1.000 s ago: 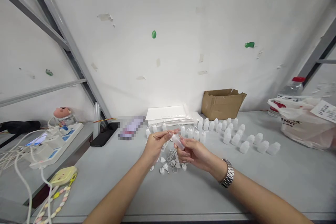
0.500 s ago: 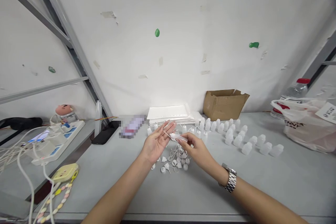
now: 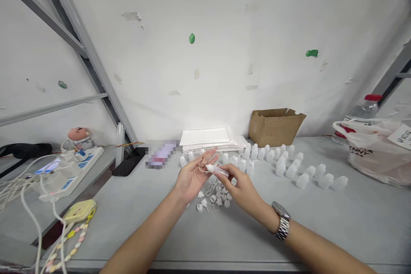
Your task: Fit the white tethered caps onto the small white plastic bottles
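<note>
My right hand grips a small translucent squeeze bottle between thumb and fingers. The bottle lies tilted, its white nozzle cap pointing toward my left palm. From the cap a thin white strap loops in front of the left fingers. My left hand is palm up with its fingers stretched apart, beside the cap; whether it touches the strap I cannot tell. Below both hands lies a pile of loose white caps, some with strap loops. Several capped bottles stand behind the hands.
Rows of uncapped bottles stand to the right, before an open cardboard box. White flat packs lie against the wall. A plastic bag sits far right. Phone, power strip and cables occupy the left side.
The strap now shows as an open loop before my left fingers, where it looked nearly straight. The bottle has turned slightly in my right hand; both hands stay in about the same place.
</note>
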`<action>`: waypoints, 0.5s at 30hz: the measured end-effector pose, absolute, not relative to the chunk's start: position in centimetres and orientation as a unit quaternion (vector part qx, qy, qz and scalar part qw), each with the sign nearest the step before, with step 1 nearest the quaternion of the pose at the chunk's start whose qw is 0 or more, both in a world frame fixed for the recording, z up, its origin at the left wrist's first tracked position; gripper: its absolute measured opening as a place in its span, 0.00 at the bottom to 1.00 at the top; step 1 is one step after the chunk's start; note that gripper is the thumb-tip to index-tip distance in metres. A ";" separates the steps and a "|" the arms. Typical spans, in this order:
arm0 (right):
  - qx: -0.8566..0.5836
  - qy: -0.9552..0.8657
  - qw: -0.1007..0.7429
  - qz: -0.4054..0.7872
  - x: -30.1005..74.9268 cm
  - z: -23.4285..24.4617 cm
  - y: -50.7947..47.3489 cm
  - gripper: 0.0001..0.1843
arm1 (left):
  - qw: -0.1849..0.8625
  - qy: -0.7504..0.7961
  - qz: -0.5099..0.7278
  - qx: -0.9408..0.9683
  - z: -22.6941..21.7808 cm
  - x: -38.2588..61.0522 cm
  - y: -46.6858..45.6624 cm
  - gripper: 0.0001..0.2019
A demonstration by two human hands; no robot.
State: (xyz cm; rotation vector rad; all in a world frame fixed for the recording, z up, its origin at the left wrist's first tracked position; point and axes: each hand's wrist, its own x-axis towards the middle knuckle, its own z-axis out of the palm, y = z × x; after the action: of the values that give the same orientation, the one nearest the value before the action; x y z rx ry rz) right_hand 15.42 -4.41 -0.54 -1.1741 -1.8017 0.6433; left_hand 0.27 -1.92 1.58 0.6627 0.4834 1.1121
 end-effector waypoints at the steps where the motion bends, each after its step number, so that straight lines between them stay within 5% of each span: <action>1: -0.474 -0.725 0.431 0.254 15.4 -0.6 -4.4 0.15 | 0.771 0.224 0.510 0.309 1.6 0.3 -2.0 0.14; 15: -0.488 -0.734 0.425 0.208 15.4 -0.8 -4.6 0.15 | 0.765 0.232 0.516 0.308 1.5 0.5 -2.4 0.13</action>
State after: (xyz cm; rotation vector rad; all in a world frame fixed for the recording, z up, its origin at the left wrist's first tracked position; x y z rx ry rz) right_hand 15.40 -4.58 -0.81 -1.2196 -1.8358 0.5207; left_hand 0.54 -2.35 1.54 0.6691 0.5051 1.1212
